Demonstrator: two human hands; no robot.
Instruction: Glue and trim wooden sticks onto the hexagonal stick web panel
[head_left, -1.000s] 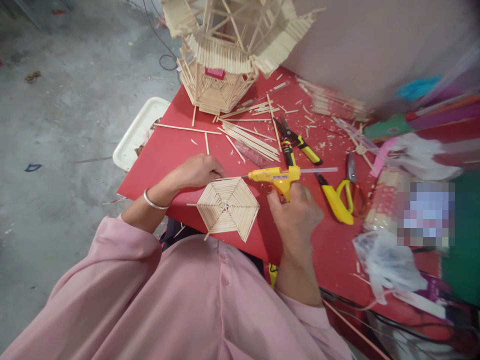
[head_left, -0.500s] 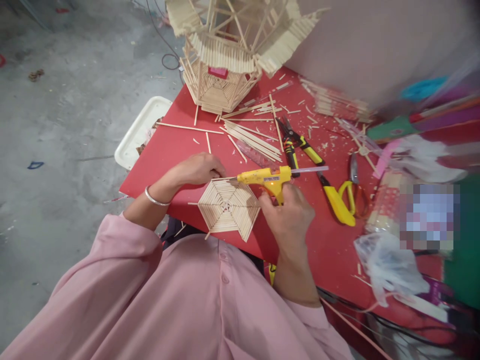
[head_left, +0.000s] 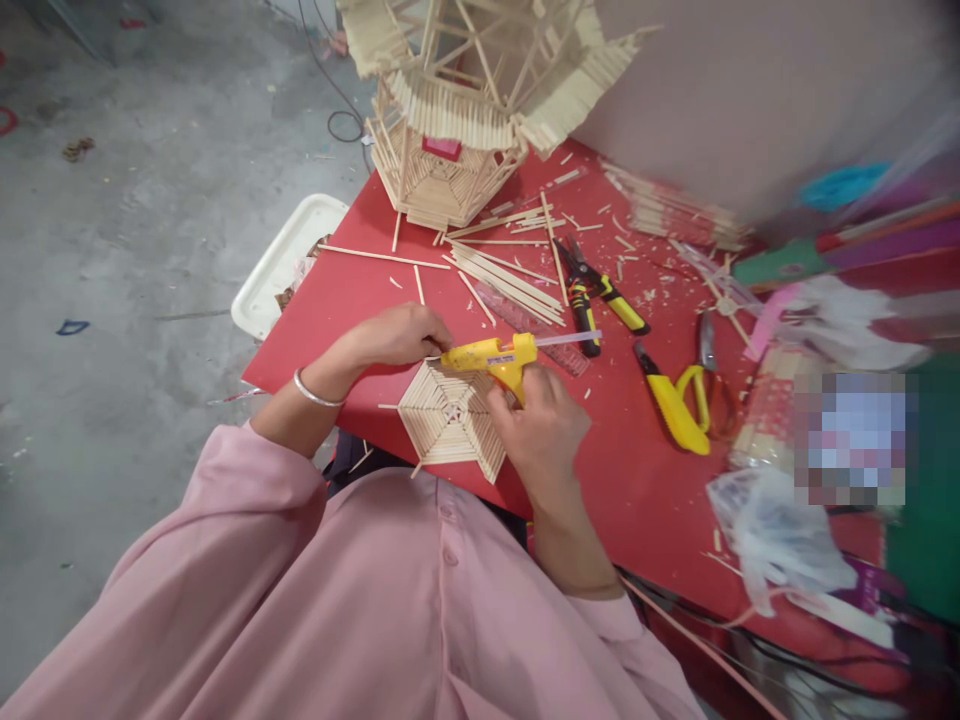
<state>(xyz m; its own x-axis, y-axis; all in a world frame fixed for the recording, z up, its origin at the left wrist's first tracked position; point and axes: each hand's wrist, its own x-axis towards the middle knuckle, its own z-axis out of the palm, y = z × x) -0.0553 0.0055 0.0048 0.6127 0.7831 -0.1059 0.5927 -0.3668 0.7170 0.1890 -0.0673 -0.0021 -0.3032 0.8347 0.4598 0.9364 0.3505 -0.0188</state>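
Head view, right grip curled around glue gun, left grip palm-down

No text can be read with certainty here.
On the side of the glue gun there is a pale label with dark letters, but they are too small and blurred to read. The stick pack at right carries red print, also not legible. The farther pack shows reddish marks, too unclear. The pixelated patch gives no readable writing.
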